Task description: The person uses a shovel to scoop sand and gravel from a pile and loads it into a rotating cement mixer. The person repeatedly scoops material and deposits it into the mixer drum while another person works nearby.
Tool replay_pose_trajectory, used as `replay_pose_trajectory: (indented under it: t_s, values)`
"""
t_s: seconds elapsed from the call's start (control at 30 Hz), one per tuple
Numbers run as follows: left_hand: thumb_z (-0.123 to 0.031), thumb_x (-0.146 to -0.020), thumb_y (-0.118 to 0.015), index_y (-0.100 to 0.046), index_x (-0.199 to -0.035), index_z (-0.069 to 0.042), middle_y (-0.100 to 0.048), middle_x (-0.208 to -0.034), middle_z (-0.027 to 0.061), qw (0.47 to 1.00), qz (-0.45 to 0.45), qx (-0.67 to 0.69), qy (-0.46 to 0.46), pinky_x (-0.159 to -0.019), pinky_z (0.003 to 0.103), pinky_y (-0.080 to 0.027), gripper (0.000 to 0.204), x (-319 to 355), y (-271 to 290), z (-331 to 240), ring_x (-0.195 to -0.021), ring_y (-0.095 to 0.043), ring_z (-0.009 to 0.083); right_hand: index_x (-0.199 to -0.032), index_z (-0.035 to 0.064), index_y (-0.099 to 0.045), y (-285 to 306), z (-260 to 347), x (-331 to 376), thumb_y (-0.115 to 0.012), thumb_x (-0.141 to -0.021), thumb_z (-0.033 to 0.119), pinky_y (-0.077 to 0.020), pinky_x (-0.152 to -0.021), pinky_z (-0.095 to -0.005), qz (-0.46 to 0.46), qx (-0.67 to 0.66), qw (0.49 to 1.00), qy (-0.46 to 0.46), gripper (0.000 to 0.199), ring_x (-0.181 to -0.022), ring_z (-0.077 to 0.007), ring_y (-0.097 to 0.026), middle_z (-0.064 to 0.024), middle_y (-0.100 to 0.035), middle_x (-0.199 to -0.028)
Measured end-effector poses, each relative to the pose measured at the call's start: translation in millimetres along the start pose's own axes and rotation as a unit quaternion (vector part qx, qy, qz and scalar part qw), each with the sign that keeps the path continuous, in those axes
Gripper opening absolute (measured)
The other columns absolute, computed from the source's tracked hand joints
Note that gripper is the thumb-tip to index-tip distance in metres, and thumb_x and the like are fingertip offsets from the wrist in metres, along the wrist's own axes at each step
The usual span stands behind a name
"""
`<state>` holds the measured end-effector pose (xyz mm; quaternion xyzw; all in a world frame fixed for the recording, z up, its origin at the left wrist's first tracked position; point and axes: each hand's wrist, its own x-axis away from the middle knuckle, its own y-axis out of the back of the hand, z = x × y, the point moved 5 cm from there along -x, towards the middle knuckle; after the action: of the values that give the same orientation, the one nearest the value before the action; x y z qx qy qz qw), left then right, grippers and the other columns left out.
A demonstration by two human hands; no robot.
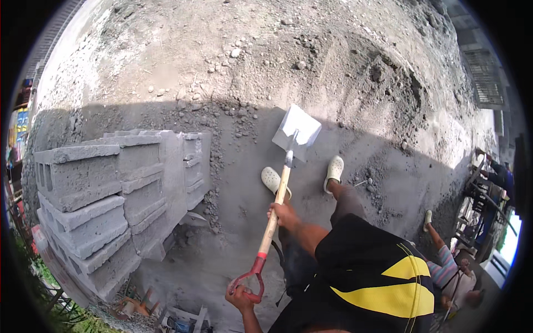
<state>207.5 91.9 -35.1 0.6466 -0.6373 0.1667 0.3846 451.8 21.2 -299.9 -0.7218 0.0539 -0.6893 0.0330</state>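
Observation:
A shovel [276,210] with a square metal blade [297,129], a pale wooden shaft and a red D-shaped handle [256,272] reaches away from me. At its rear end, my left hand [240,298] is closed around the red handle. Farther up, my right hand [283,214] grips the wooden shaft. Sunlight glares off the blade, which is over grey ground at the shadow's edge, just beyond my pale clogs [271,178]. Whether the blade touches the ground I cannot tell, and no load shows on it.
Stacked grey concrete blocks [89,177] stand to my left. Ahead rises a mound of sandy soil and stones [355,72]. A seated person [452,277] in a striped top is at my right, with another person [499,176] beyond near wooden framing.

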Motion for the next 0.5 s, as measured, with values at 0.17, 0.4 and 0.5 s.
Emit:
replay_pose_trajectory:
  t_s: [0.17, 0.4, 0.5]
  values:
    - [0.003, -0.068, -0.051, -0.055, -0.092, 0.002, -0.046, -0.059, 0.0044, 0.997, -0.057, -0.040, 0.019, -0.038, 0.029, -0.041, 0.025, -66.8, 30.7, 26.9, -0.042, -0.047, 0.0158, -0.099, -0.0018, -0.044, -41.5, -23.1, -46.7, -0.058, -0.081, 0.002, -0.0503, -0.042, -0.0328, 0.000, 0.044, 0.998, 0.053, 0.023, -0.048, -0.0220, -0.058, -0.0093, -0.051, -0.068]
    - [0.004, -0.077, -0.052, -0.048, -0.123, 0.005, -0.049, -0.068, 0.0058, 0.979, 0.140, 0.142, 0.034, -0.043, 0.030, -0.038, 0.046, -131.3, -460.0, -16.4, -0.045, -0.043, 0.0138, -0.078, 0.0007, -0.046, -77.4, 380.6, -114.3, -0.055, -0.082, 0.006, -0.0471, -0.045, -0.0332, 0.046, 0.063, 0.975, 0.206, 0.011, -0.050, -0.0175, -0.049, -0.0073, -0.046, -0.064]
    - [0.004, -0.077, -0.056, -0.048, -0.122, 0.006, -0.049, -0.069, 0.0050, 0.969, 0.155, 0.186, 0.047, -0.046, 0.031, -0.040, 0.046, -170.5, -581.3, -14.4, -0.048, -0.044, 0.0141, -0.085, -0.0027, -0.048, -77.8, 504.2, -170.5, -0.055, -0.081, 0.002, -0.0466, -0.045, -0.0338, 0.051, 0.025, 0.968, 0.243, 0.009, -0.051, -0.0196, -0.049, -0.0085, -0.048, -0.065]
